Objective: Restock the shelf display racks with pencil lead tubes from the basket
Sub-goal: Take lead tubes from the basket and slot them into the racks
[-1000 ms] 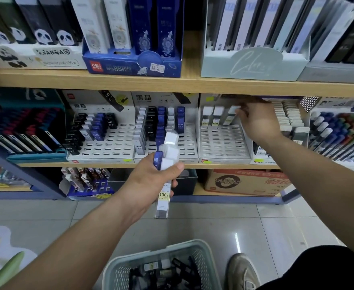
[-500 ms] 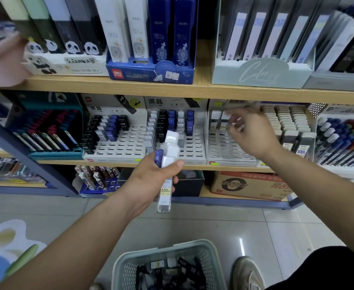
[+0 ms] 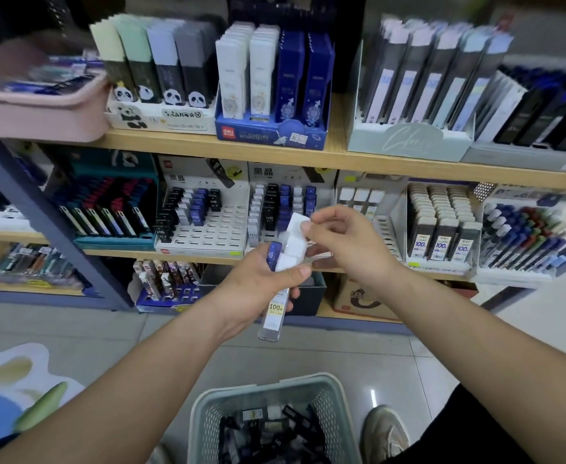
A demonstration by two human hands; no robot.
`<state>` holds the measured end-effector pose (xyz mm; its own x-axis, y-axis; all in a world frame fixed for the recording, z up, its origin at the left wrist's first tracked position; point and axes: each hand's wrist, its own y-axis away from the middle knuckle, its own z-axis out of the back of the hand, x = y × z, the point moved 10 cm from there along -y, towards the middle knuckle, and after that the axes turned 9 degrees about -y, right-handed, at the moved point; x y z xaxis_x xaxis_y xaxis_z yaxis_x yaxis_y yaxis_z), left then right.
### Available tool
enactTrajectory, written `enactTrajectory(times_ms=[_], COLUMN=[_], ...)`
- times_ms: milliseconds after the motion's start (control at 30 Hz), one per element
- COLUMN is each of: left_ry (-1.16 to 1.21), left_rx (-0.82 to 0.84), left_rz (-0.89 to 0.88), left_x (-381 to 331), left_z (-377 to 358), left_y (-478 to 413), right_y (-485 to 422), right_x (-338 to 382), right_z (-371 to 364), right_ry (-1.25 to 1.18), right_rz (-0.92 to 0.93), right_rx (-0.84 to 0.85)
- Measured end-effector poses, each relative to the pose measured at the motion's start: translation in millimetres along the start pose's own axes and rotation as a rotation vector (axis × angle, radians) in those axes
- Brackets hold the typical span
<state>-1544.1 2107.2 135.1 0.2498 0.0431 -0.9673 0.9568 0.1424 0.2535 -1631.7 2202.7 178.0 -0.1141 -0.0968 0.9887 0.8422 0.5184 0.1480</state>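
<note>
My left hand (image 3: 261,289) grips a bundle of pencil lead tubes (image 3: 276,306) with white caps and one blue tube, held upright in front of the middle shelf. My right hand (image 3: 345,246) pinches the white cap of the topmost tube (image 3: 296,222) in that bundle. Behind the hands stand white slotted display racks: the left rack (image 3: 208,229) and the middle rack (image 3: 274,209) hold black, blue and white tubes, and the right rack (image 3: 361,199) holds three white-capped tubes at its back. A pale green basket (image 3: 274,393) with more tubes sits on the floor below.
Boxes of taller lead cases (image 3: 442,229) and a pen tray (image 3: 522,236) stand right of the racks. The upper shelf (image 3: 308,155) carries pencil-case displays and a pink basket (image 3: 37,108). My shoe (image 3: 385,433) is beside the floor basket.
My right hand has drawn back from the right rack to the bundle in my left hand and now pinches its top tube. The view has tilted upward.
</note>
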Motion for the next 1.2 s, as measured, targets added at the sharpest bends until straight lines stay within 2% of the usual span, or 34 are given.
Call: enactTrajectory(times_ms=[167,333,667,800,933,1033,1133,1200], left_ry=[-0.038,-0.077,-0.1,-0.127,-0.125,-0.108,-0.12,-0.12], left_rx=[0.057,0.049,-0.083,-0.12,-0.115,-0.104,-0.105,-0.11], left_rz=[-0.011,-0.004,0.043,0.064,0.071,0.076,0.084,0.09], left_x=[4,8,11,14,16,18,22,24], left_z=[-4,1,13,14,7,-2,-5,-6], left_y=[7,5,-11,-19,-28,-32,-39,-42], right_y=[-4,-13,-26,-30,-44,-61,-77,-91], right_x=[-3,0,2,5,5,13,18,15], right_z=[-10,11,54,98,158,185,189,192], right_ry=[0.083,-0.056,-0.087,0.051,0.263,0.492,0.783,0.889], right_rz=[0.002,0.041,0.119,0.142,0.159,0.228,0.267,0.296], right_rx=[0.098,-0.032,-0.129,-0.165,-0.28,-0.362,-0.379,-0.378])
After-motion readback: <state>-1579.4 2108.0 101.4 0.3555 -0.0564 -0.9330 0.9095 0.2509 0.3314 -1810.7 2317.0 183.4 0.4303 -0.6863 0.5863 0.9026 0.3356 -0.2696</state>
